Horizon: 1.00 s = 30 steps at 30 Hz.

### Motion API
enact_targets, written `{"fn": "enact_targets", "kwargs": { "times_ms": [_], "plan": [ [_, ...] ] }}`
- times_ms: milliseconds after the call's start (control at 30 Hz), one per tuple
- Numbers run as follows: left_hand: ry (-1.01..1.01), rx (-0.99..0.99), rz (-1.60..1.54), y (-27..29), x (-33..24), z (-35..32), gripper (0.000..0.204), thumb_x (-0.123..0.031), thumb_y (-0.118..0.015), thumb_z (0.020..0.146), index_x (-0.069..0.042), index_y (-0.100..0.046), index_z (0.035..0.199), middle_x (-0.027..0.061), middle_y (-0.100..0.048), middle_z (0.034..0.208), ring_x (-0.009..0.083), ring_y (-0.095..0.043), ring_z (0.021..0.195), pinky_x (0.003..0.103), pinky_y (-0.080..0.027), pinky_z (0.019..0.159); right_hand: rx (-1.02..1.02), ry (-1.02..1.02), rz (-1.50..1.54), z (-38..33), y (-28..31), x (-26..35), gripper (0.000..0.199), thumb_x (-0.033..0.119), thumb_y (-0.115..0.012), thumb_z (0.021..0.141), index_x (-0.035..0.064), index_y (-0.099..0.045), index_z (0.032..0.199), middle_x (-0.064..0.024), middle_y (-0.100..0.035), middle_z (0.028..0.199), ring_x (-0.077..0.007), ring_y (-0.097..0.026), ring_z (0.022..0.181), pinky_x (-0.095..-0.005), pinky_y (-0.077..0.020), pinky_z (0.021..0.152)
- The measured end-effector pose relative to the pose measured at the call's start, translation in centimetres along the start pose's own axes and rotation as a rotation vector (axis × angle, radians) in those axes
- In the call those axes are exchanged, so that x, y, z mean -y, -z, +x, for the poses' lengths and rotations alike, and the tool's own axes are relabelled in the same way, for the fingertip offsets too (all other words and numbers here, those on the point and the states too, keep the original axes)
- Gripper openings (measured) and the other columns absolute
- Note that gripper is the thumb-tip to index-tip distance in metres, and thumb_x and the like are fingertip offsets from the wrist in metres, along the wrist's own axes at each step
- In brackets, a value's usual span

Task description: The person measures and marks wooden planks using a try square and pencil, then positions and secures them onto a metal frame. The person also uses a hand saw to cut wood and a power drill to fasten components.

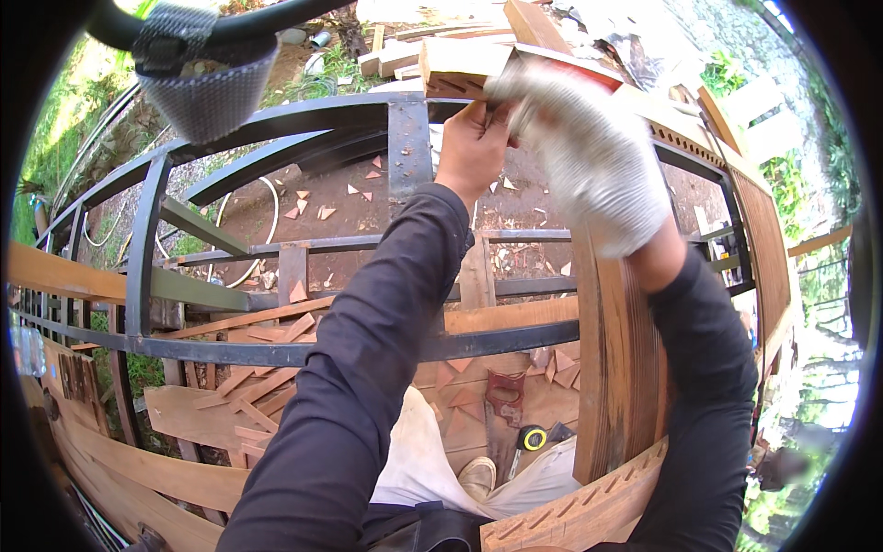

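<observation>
My bare left hand (471,152) is at the far side of the black metal frame (405,138), its fingers curled in just below the slotted end of a wooden piece (451,81). What those fingers pinch is hidden. My right hand (593,156), in a whitish knit glove, is beside it over the same piece and smeared by motion; its fingers cannot be made out. A red strip (589,75) shows behind the glove, its kind unclear. Below my right forearm, a thick brown wooden beam (618,368) runs toward me across the frame.
A red-handled saw (506,400) and a yellow-black tape measure (532,438) lie by my legs. Another slotted board (579,506) is close at the lower right. Wood offcuts (267,396) litter the boards and ground. A grey mesh holder (207,92) hangs at upper left.
</observation>
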<state>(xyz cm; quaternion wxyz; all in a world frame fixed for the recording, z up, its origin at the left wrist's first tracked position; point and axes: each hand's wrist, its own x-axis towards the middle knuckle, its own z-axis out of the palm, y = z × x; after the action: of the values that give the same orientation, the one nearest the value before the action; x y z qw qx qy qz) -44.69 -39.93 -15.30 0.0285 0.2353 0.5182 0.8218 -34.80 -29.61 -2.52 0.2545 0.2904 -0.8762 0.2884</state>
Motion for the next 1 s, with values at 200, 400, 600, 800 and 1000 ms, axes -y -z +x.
{"fn": "enact_targets", "kwargs": {
  "times_ms": [200,400,600,800,1000],
  "plan": [
    [-0.037,0.033,0.066,0.5,0.8,0.1,0.023,-0.023,-0.07,0.1,-0.001,-0.07,0.095,0.0039,-0.072,0.089,0.0111,-0.067,0.081,0.03,-0.054,0.069,0.129,-0.196,-0.088,-2.0,-2.9,0.5,0.045,0.009,-0.058,0.094,0.012,-0.053,0.139,-0.0222,-0.071,0.11,-0.0416,-0.07,0.09,-0.0458,-0.0563,0.079],
    [0.099,0.004,-0.074,0.0,-0.3,0.2,0.019,-0.02,-0.069,0.101,-0.002,-0.07,0.105,0.0053,-0.073,0.083,0.0112,-0.066,0.07,0.03,-0.053,0.066,0.328,-0.302,-0.334,-2.0,-3.8,1.0,0.038,0.009,-0.064,0.094,0.0085,-0.059,0.132,-0.0208,-0.071,0.101,-0.0405,-0.071,0.087,-0.0434,-0.0582,0.078],
    [-0.082,0.01,0.072,-0.2,0.5,0.6,0.022,-0.021,-0.061,0.106,-0.001,-0.068,0.098,0.0025,-0.069,0.076,0.0089,-0.06,0.066,0.026,-0.05,0.063,-0.351,-0.026,-0.24,0.3,0.7,-2.7,0.024,0.007,-0.064,0.1,0.0009,-0.066,0.122,-0.0119,-0.07,0.107,-0.0202,-0.069,0.094,-0.0321,-0.0549,0.085],
    [-0.075,0.001,0.049,-0.2,0.6,0.7,0.025,-0.024,-0.064,0.105,0.001,-0.068,0.1,0.004,-0.07,0.077,0.0092,-0.061,0.067,0.026,-0.051,0.064,-0.34,-0.151,-0.458,0.1,0.6,-5.2,0.02,0.017,-0.065,0.101,0.0041,-0.07,0.115,-0.0146,-0.072,0.097,-0.0293,-0.07,0.089,-0.0379,-0.0548,0.083],
    [-0.055,0.042,0.064,0.0,0.4,0.6,0.022,-0.021,-0.059,0.107,-0.001,-0.067,0.104,0.003,-0.068,0.081,0.0104,-0.06,0.073,0.027,-0.05,0.068,-0.354,-0.178,-0.435,-0.1,0.8,-5.6,0.02,0.018,-0.067,0.1,0.0058,-0.071,0.115,-0.0154,-0.072,0.099,-0.0292,-0.071,0.09,-0.0386,-0.0548,0.081]
  ]
}}
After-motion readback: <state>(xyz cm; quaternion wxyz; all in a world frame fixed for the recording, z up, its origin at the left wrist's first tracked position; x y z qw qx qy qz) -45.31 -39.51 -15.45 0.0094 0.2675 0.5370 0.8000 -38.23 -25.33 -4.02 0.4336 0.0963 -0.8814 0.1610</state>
